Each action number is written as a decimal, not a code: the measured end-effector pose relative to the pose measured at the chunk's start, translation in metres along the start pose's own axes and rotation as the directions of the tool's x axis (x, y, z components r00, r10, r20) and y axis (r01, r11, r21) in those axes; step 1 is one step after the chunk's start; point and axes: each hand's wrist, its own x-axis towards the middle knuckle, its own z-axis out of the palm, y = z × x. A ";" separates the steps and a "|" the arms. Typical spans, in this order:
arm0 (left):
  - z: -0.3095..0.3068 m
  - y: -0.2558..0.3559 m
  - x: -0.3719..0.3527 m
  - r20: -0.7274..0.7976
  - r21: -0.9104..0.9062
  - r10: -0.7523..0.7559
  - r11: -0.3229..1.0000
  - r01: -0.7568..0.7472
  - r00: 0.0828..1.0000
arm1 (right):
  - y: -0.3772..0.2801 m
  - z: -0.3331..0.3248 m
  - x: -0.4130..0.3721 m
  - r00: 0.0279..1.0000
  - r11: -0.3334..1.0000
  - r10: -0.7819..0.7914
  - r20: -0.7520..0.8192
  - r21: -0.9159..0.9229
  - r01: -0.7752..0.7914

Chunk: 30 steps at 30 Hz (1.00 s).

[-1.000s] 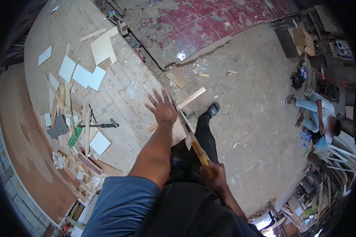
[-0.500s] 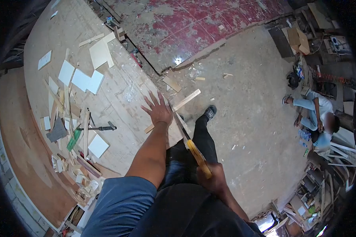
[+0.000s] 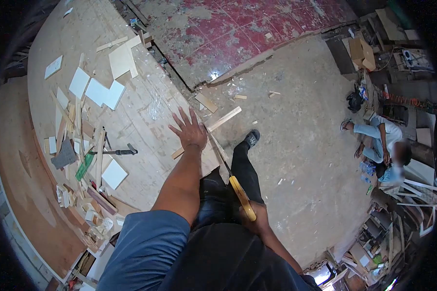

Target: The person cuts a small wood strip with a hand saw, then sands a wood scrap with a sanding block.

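Observation:
My left hand (image 3: 192,133) lies flat with fingers spread near the edge of a wooden worktable (image 3: 145,131). It presses on a narrow wood strip (image 3: 224,119), one end of which juts past the edge over the floor. In my right hand (image 3: 257,217), fingers wrap round the yellow handle of a handsaw (image 3: 241,194). The saw's dark blade runs up beside my left hand and meets the strip at the table edge. Its teeth and the exact contact are too small to make out.
White board offcuts (image 3: 102,94), a hammer-like tool (image 3: 124,152) and several wood strips lie on the table's left side. Scraps dot the concrete floor (image 3: 306,140). A seated person (image 3: 386,140) is at the right, beside stacked material and a cardboard box (image 3: 362,53).
The saw and my right hand have drawn back slightly toward my body. My left hand stays pressed on the strip. The whole view has shifted a little.

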 end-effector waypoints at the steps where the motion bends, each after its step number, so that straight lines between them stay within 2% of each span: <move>1: 0.001 -0.001 0.000 -0.005 0.003 0.001 1.000 -0.001 1.000 | 0.005 0.002 -0.002 1.000 0.999 -0.011 0.000 0.041 0.011; 3: 0.000 -0.002 -0.001 -0.003 0.010 0.002 1.000 -0.002 1.000 | 0.016 0.009 -0.006 1.000 0.997 -0.017 0.002 0.081 0.017; 5: -0.003 -0.001 -0.001 -0.008 0.012 -0.001 1.000 0.001 1.000 | 0.027 0.014 -0.007 0.985 0.979 -0.168 0.036 0.125 0.163; 6: -0.005 -0.001 -0.001 0.019 -0.008 0.006 1.000 -0.006 1.000 | 0.024 0.013 -0.005 0.983 0.978 -0.176 0.043 0.124 0.170; 8: -0.007 -0.003 0.001 0.051 -0.024 0.003 1.000 -0.001 0.999 | 0.017 0.011 -0.006 0.997 0.994 -0.071 0.041 0.092 0.067; 15: -0.002 -0.006 0.005 0.043 -0.045 0.036 0.998 -0.034 0.998 | 0.000 -0.004 -0.001 0.989 0.991 0.101 0.108 0.078 -0.110; 17: -0.001 -0.005 0.009 0.042 -0.057 0.030 0.998 -0.028 0.999 | 0.000 -0.007 0.004 0.977 0.978 0.150 0.154 0.122 -0.170; 20: 0.002 -0.009 0.008 0.056 -0.053 0.045 0.998 -0.042 0.997 | 0.016 -0.006 0.003 0.973 0.976 0.117 0.198 0.158 -0.149; 21: 0.006 -0.010 0.007 0.034 -0.050 0.040 0.998 -0.039 0.999 | 0.013 -0.005 0.005 0.964 0.964 0.147 0.221 0.188 -0.190; 24: 0.006 -0.008 0.009 -0.048 -0.067 0.048 0.996 -0.052 0.998 | 0.001 -0.009 0.010 0.986 0.990 0.081 0.148 0.104 -0.097; 26: -0.007 -0.006 0.005 0.061 -0.071 0.036 0.997 -0.031 0.998 | 0.002 -0.011 0.004 0.985 0.984 0.103 0.141 0.132 -0.121; 27: -0.007 -0.005 0.005 0.014 -0.075 0.038 0.997 -0.037 0.999 | -0.008 -0.012 0.006 0.981 0.978 0.135 0.136 0.142 -0.155; 30: -0.005 -0.006 0.003 0.030 -0.062 0.042 0.997 -0.040 0.999 | -0.012 -0.012 0.004 0.978 0.973 0.178 0.113 0.131 -0.192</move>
